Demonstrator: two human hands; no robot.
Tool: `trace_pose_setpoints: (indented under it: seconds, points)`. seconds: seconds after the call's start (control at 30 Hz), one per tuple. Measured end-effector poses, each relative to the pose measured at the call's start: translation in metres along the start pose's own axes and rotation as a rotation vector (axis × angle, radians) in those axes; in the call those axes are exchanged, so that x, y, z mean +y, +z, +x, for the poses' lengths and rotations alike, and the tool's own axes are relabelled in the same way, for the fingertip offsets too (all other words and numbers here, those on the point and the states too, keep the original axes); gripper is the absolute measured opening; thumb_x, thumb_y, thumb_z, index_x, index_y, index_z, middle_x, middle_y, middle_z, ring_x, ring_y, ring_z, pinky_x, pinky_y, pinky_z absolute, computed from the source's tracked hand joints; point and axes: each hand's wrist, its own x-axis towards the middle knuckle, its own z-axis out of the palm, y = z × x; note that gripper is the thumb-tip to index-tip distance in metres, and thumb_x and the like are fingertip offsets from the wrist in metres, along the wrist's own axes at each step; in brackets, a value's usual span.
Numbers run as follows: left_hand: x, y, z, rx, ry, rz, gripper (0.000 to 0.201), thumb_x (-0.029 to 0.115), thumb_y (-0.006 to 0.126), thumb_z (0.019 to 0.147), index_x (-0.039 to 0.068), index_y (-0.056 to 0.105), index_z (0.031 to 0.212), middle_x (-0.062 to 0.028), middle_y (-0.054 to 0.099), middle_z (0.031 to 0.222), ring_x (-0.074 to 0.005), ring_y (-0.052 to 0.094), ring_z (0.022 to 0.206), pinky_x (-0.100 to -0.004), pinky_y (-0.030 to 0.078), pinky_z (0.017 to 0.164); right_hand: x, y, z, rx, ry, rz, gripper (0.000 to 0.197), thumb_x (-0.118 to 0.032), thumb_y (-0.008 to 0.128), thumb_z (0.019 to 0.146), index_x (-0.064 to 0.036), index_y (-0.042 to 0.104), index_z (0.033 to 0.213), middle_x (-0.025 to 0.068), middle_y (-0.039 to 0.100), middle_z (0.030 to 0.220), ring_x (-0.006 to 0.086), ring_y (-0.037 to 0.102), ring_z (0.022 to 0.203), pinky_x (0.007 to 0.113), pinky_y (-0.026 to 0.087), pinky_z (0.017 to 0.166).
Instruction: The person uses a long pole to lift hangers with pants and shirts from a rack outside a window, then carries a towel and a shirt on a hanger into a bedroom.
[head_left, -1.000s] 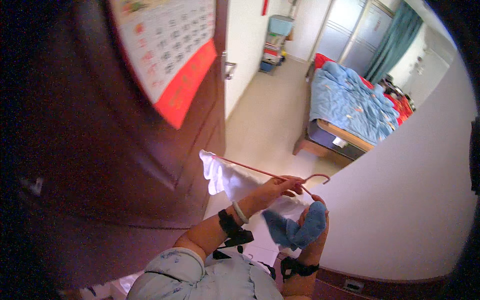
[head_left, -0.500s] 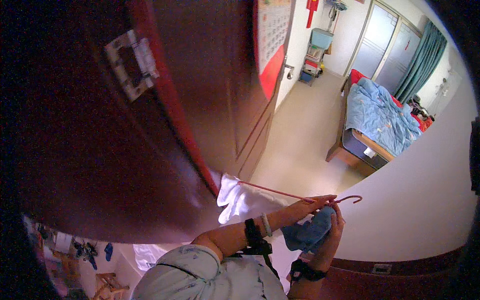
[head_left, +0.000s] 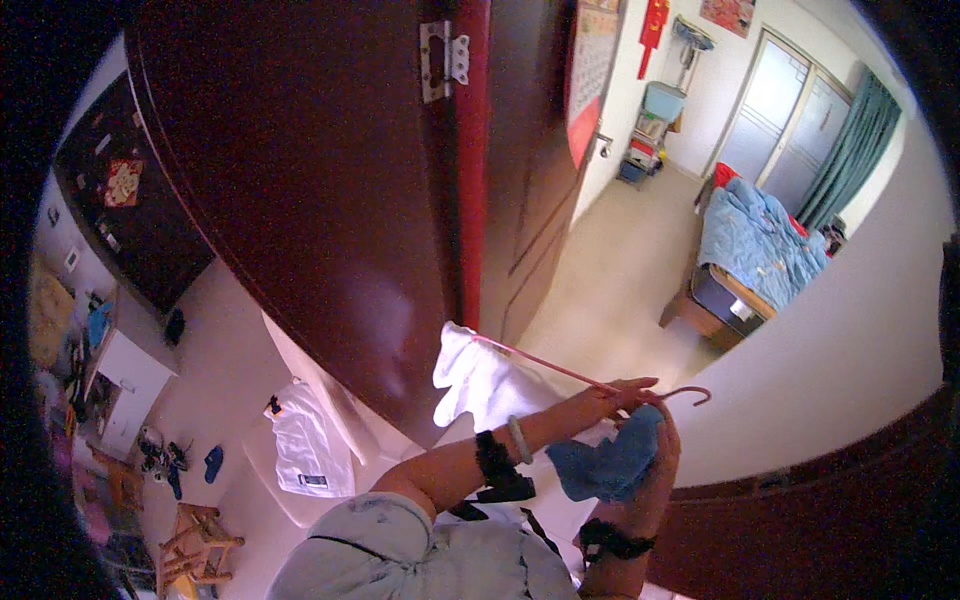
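A thin pink clothes hanger (head_left: 545, 362) slants across in front of me, its hook (head_left: 690, 395) pointing right. My left hand (head_left: 622, 396) is closed on it near the neck, fingers reaching toward the hook. White cloth (head_left: 485, 385) hangs at the hanger's left end and runs down behind my left forearm. Just below the neck, my right hand (head_left: 668, 440) grips a crumpled blue cloth (head_left: 605, 460); its fingers are partly hidden by the cloth. Whether the blue and white cloths are one garment, I cannot tell.
Close on the left stands a dark red-brown door panel (head_left: 330, 200) with a metal hinge (head_left: 443, 62). Beyond the doorway is a bed (head_left: 760, 245) with a blue quilt. A folded white garment (head_left: 310, 440) lies at lower left, near a wooden stool (head_left: 197, 545).
My view has turned, so the door frame looks more upright and more of the left room shows. Both hands still hold the hanger and blue cloth, which hangs more spread out.
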Motion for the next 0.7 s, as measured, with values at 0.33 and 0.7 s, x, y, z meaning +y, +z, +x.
trace_pose_setpoints:
  seconds: [0.33, 0.7]
  points:
    - [0.011, 0.052, -0.073, -0.085, -0.219, 0.062, 0.042, 0.031, 0.041, 0.094, 0.005, 0.044, 0.127, -0.0057, 0.058, 0.109, -0.0143, 0.056, 0.093, -0.0281, 0.045, 0.081, -0.027, -0.028, -0.095, -0.096, 0.060, 0.098, 0.053, -0.033, 0.049, 0.084, 0.0031, 0.045, 0.122, 0.0160, 0.054, 0.115, 0.0226, 0.059, 0.087, 0.032, 0.049, 0.076]
    - [0.047, 0.111, -0.132, -0.025, 0.587, 1.241, 0.020, 0.014, 0.064, 0.076, 0.006, 0.058, 0.094, -0.0105, 0.059, 0.087, -0.0260, 0.058, 0.082, -0.0342, 0.046, 0.073, -0.027, -0.018, -0.222, 0.210, -0.150, 0.059, 0.048, -0.027, 0.057, 0.084, 0.0002, 0.046, 0.122, 0.0113, 0.054, 0.116, 0.0236, 0.058, 0.096, 0.037, 0.052, 0.078]
